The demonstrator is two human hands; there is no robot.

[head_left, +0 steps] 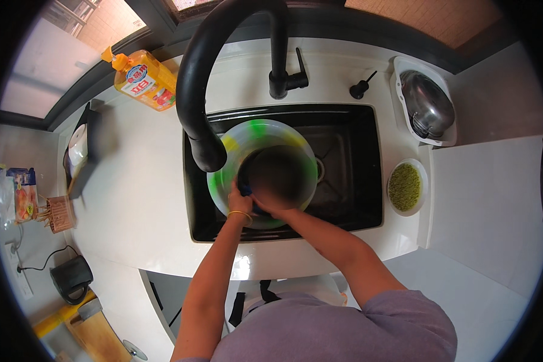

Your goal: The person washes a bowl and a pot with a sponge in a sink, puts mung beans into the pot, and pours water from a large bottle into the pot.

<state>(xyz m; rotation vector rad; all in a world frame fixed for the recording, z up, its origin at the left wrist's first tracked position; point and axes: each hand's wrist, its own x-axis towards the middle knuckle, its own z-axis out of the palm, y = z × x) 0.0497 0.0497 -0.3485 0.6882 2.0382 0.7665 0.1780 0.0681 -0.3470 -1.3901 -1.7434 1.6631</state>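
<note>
Left hand (pixel 240 202) clamped on wet bowl (pixel 262 172) rim in sink (pixel 356 181); right hand (pixel 265 208) presses blue sponge (pixel 245 188) inside. Bowl likely slippery, stiff; grip rim.

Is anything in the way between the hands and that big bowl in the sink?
Nothing visible is. The left hand grips the rim of the bowl, and the right hand reaches inside it. The black faucet curves over the bowl's far left side, above it, not between hands and bowl.
</note>
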